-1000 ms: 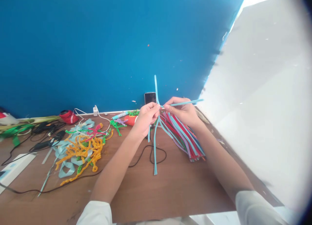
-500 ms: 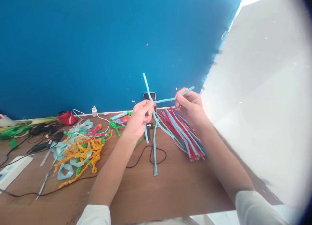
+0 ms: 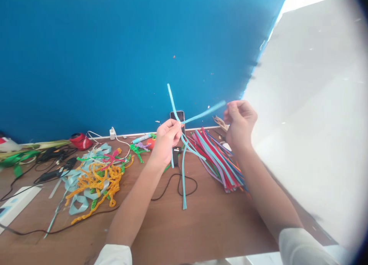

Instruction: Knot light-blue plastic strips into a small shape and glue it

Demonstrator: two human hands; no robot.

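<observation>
Head view: left of the bundle (image 3: 217, 159), your left hand (image 3: 167, 136) pinches the light-blue stems (image 3: 183, 169) where they meet. Your right hand (image 3: 240, 121) curls beside one tip; whether it grips, I can't tell. Pinch that junction firmly while shaping.

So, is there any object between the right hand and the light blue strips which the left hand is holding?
Nothing visible stands between the right hand and the light blue strips: one blurred tip ends right beside it; whether they touch, I cannot tell. The multicoloured bundle lies lower, on the table.
</observation>
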